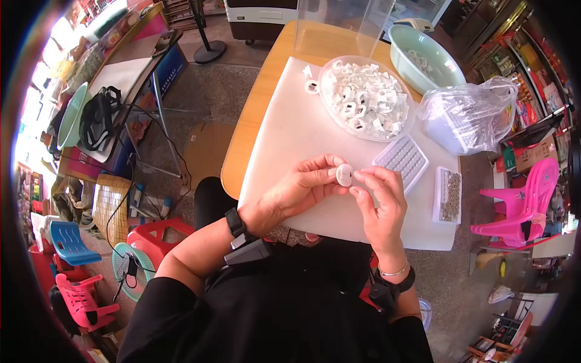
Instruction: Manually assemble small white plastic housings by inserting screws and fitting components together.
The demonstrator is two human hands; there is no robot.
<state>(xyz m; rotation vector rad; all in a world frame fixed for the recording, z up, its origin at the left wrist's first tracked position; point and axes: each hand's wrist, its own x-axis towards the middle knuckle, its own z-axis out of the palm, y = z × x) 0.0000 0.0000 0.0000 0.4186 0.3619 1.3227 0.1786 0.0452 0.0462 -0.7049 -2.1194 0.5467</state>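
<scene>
Over the near part of the white-covered table, my left hand (302,187) pinches a small round white plastic part (344,175) between thumb and fingers. My right hand (384,206) is closed at the right edge of that part, its fingertips bent toward it; whatever small thing they grip is too small to make out. Beyond the hands stands a round clear tub (327,118) heaped with white plastic parts (366,97). To the right lie a white tray with rows of slots (402,162) and a small clear box (438,193) of tiny metallic-looking pieces.
A pale green basin (451,75) and a clear plastic bag (469,115) stand at the far right of the table. One loose white ring (311,87) lies left of the tub. Pink chair (523,202) at right; red stool (158,233) and green fan (128,272) at left.
</scene>
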